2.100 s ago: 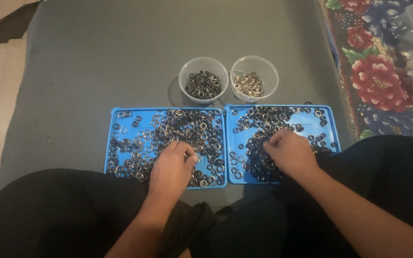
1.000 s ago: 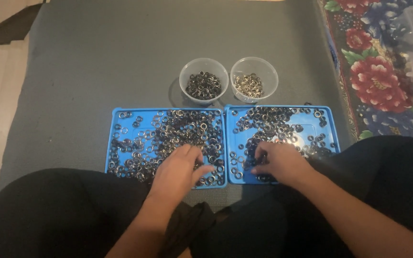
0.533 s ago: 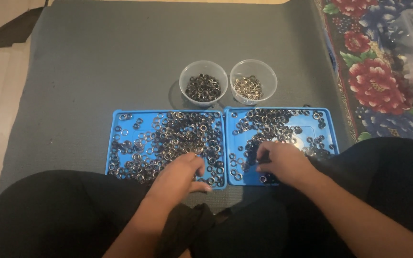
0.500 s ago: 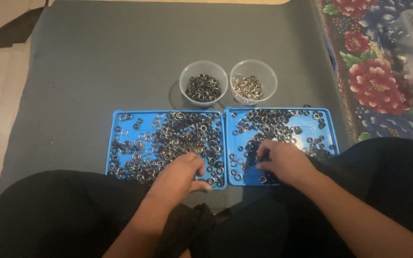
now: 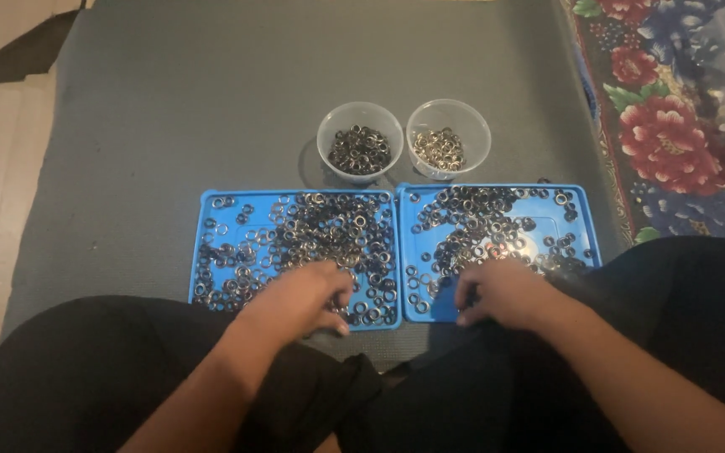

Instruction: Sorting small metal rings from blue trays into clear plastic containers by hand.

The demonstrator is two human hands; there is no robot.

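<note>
My left hand (image 5: 299, 298) lay palm-down at the near edge of the left blue tray (image 5: 211, 205), its fingers (image 5: 337, 295) curled loosely among the small metal rings (image 5: 329, 231); I could not tell whether they pinched one. My right hand (image 5: 505, 294) rested at the near edge of the right blue tray (image 5: 585, 210), fingers bent over more rings (image 5: 484, 222), its hold just as unclear. The trays sat touching, side by side, on a grey mat (image 5: 211, 101). Beyond them stood two clear cups, one with dark rings (image 5: 360, 151), one with paler rings (image 5: 448, 144). A flowered rug (image 5: 673, 143) bordered the mat on my right.
</note>
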